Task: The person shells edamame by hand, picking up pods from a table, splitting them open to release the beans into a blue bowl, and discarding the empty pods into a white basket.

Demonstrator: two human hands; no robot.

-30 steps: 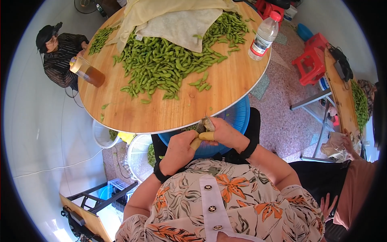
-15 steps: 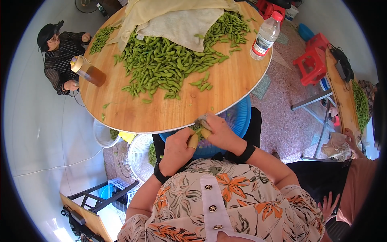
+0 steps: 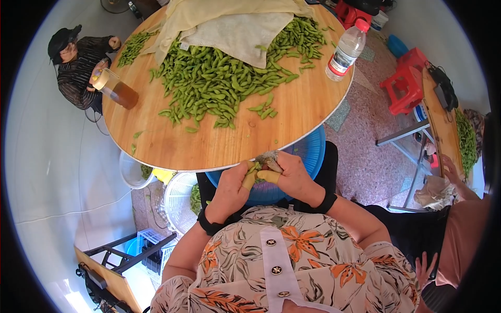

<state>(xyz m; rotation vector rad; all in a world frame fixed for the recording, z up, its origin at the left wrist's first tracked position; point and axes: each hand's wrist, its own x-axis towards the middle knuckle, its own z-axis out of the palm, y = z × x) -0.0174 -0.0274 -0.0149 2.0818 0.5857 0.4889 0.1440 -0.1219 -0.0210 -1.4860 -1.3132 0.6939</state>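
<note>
My left hand and my right hand meet just off the near edge of the round wooden table. Both are closed, thumbs toward each other, on a small green edamame pod, mostly hidden by the fingers. Yellow covers sit on my thumbs, and a greyish wrap shows on the right fingers. Beneath my hands is a blue plastic basket. On the table lies a large heap of edamame pods, partly under a pale cloth.
A water bottle with red cap stands at the table's right, a jug of brown drink at its left. White baskets are low left. Red stools stand right. One person sits far left, another at right beside a second table.
My hands have drawn closer together, the right thumb now lying across toward the left. At far left the person's hand has come up beside the jug.
</note>
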